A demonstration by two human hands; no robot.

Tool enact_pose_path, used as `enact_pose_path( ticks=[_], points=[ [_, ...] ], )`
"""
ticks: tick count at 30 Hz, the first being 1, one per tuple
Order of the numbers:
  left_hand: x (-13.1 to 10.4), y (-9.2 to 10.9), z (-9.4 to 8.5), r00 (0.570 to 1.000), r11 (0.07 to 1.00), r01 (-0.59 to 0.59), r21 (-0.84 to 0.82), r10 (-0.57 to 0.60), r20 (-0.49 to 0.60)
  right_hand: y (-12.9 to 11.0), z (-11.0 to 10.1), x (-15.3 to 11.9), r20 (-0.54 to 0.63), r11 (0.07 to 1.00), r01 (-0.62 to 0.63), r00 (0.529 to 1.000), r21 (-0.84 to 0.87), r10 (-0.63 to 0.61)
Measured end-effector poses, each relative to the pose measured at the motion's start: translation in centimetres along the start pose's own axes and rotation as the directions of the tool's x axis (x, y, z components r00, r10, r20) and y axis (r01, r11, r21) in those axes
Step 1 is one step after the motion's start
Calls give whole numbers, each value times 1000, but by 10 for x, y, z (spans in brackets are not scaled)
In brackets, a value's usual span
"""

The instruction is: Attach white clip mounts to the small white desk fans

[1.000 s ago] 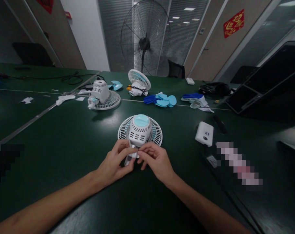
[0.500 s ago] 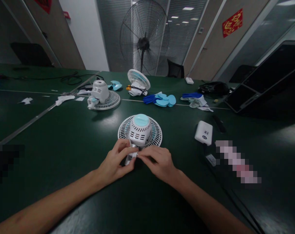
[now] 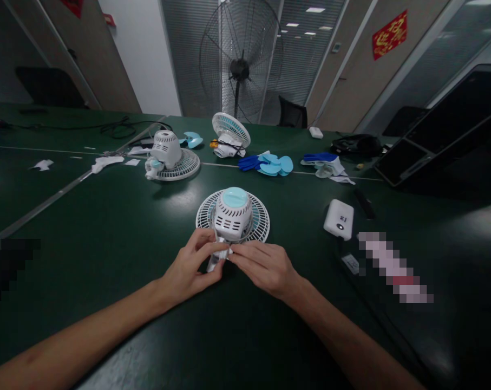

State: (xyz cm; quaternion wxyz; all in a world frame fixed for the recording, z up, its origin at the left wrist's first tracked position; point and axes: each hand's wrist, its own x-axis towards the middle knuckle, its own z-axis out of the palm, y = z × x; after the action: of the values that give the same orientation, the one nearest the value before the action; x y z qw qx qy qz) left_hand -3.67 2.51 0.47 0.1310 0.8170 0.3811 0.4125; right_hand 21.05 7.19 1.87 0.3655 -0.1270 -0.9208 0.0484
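A small white fan (image 3: 233,221) lies grille-down on the table in front of me, its motor housing topped by a light blue cap. My left hand (image 3: 191,262) grips a white clip-like part (image 3: 215,261) at the fan's near side between thumb and fingers. Close against that part, my right hand (image 3: 268,266) has its fingertips pressed together at the part's right side. Whatever the right fingertips pinch is too small and covered to make out.
Farther back stand a second white fan (image 3: 167,154) and a third fan (image 3: 230,135). Light blue blades (image 3: 275,165), blue-and-white gloves (image 3: 324,165) and paper scraps (image 3: 106,163) lie across the table. To the right are a white box-shaped device (image 3: 339,219) with a cable and a dark monitor-like panel (image 3: 452,130).
My right hand's fingers have drawn closer together and flattened at the white part. My left hand keeps its hold, and the fan stays in place.
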Motion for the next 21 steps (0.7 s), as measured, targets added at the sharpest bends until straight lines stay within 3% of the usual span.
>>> enact_pose_path(
  ticks=[3,4,5,7,8,9,10,11,12,13,14,15,16,19,21],
  points=[
    [0,1,0,1000,1000,-2,-25,2,1,-5,6,4,-46,978,-142,987,153,151],
    [0,1,0,1000,1000,-1,-27,1,0,-8,10,6,-55,936,-242,963,254,264],
    [0,2,0,1000,1000,1,-24,-1,0,-12,14,8,-39,851,-369,910,374,412],
    [0,2,-1,1000,1000,7,-12,-7,6,-19,22,12,119,498,-578,721,646,683],
    [0,2,-1,1000,1000,10,-4,-10,9,-22,26,12,237,309,-615,645,726,726],
    [1,2,-1,1000,1000,12,4,-12,10,-24,28,13,307,183,-626,589,758,747],
    [1,3,-1,1000,1000,12,9,-12,8,-25,29,12,333,137,-632,566,763,754],
    [1,3,-1,1000,1000,12,10,-12,6,-25,28,11,297,196,-638,580,745,759],
    [1,3,-1,1000,1000,11,7,-11,3,-24,26,10,215,333,-635,628,697,748],
    [1,3,-1,1000,1000,12,1,-12,4,-22,22,8,118,521,-614,706,593,698],
    [1,2,-1,1000,1000,13,-7,-13,5,-19,18,6,27,735,-521,823,434,568],
    [1,2,-1,1000,1000,13,-16,-13,6,-15,13,5,13,884,-381,919,272,393],
    [1,2,0,1000,1000,12,-25,-12,5,-11,8,3,27,962,-228,974,147,227],
    [1,2,0,1000,999,9,-39,-9,-2,-4,0,3,37,1000,-26,999,-2,26],
    [0,2,0,1000,999,11,-37,-11,-1,-5,2,4,0,996,-67,998,60,67]
  ],
)
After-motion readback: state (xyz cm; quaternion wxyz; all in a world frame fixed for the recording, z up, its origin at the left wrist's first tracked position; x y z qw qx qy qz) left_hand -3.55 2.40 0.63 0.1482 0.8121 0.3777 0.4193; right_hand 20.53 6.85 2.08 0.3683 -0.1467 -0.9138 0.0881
